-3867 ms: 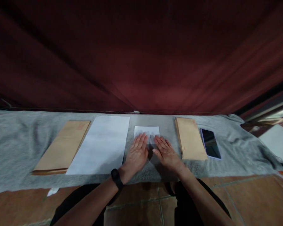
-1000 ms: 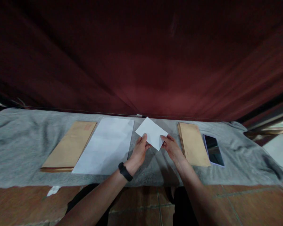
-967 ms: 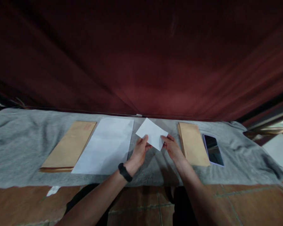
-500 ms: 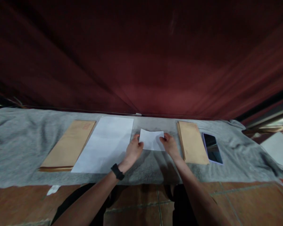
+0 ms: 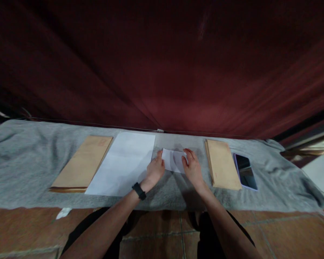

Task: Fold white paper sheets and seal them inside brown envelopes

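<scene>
Small paper (image 5: 174, 160) has turned straighter between both hands (image 5: 155, 169) (image 5: 193, 169).

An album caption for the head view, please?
Left hand and right hand at a small paper, between a large sheet and a brown stack.

A single view comes from a camera worn on the person's head, looking forward and down from above the forearms (image 5: 112, 223), which enter along the bottom edge. It takes in a wide sweep, far enough back that the left hand (image 5: 155, 168) and right hand (image 5: 193, 168) sit small near the middle of the grey cloth (image 5: 24, 162). The upper half faces a dark red curtain (image 5: 162, 72); the lower edge reaches the tiled floor (image 5: 286, 232).
</scene>
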A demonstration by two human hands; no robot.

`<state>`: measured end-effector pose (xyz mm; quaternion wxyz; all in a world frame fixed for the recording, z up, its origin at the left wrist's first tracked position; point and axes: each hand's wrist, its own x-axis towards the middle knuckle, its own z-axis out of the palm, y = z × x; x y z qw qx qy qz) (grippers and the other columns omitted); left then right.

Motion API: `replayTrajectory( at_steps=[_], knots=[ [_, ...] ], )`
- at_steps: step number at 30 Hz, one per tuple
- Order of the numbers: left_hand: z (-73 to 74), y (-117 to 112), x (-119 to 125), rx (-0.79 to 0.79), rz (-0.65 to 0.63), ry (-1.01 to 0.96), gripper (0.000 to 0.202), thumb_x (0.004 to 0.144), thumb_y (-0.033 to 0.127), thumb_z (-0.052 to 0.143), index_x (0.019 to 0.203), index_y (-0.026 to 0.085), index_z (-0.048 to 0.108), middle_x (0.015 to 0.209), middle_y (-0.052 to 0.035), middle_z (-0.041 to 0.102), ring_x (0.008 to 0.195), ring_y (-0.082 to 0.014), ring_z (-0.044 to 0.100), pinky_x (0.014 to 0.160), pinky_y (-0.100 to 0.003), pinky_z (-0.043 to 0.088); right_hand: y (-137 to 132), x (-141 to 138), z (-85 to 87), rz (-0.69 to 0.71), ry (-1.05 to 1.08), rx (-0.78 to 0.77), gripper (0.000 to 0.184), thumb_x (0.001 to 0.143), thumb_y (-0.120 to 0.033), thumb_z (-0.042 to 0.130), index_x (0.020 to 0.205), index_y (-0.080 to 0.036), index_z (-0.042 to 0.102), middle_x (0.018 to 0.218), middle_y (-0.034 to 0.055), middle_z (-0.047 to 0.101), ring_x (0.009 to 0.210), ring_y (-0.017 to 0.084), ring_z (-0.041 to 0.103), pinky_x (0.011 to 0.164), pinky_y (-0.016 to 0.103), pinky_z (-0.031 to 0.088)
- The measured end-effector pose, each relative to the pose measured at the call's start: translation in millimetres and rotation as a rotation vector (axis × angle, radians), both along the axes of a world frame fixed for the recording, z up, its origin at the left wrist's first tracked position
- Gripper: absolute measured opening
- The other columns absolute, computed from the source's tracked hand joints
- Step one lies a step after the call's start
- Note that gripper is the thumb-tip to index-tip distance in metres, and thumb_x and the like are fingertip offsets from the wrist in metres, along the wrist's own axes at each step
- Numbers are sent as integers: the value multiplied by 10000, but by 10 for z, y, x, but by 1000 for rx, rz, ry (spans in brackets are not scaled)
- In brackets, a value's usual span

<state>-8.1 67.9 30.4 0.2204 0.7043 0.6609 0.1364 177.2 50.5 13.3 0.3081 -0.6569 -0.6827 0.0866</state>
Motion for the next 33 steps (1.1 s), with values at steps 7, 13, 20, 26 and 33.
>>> replayTrajectory(
  at_steps=[7,13,20,26,33],
  knots=[
    [60,-56,26,-25,-8,125,531,960,146,364,1491,133,369,1040,-162,747,952,-276,738,811,-356,537,-238,-354,-110,306,-161,-112,512,1049,-359,298,1511,-186,436,1566,92,434,1464,226,375,1224,470,289],
    [145,-109,44,-39,-51,236,541,966,154,358,1505,109,359,1027,-168,755,928,-270,745,786,-338,547,-293,-307,-131,255,-294,-133,501,1056,-340,309,1529,-209,406,1605,72,352,1483,250,341,1226,487,257],
    [122,-144,-36,4,-159,334,513,992,169,352,1501,111,386,993,-172,756,907,-291,745,769,-371,559,-285,-247,-151,241,-327,-131,504,1048,-336,347,1536,-221,393,1617,78,326,1488,252,330,1226,480,252],
    [98,-280,36,195,-274,275,430,1005,192,355,1397,127,518,1134,-163,723,1049,-279,703,921,-405,536,-280,-214,-183,253,-364,-122,517,1036,-322,365,1541,-215,383,1614,88,338,1492,247,321,1229,477,250],
    [-296,-598,266,414,-405,24,733,1034,496,314,1572,36,122,1603,-242,303,1496,-301,298,1190,-479,332,-369,-145,-285,293,-482,-41,656,945,-169,398,1581,-118,249,1652,112,239,1523,236,235,1240,458,252]
  ],
)
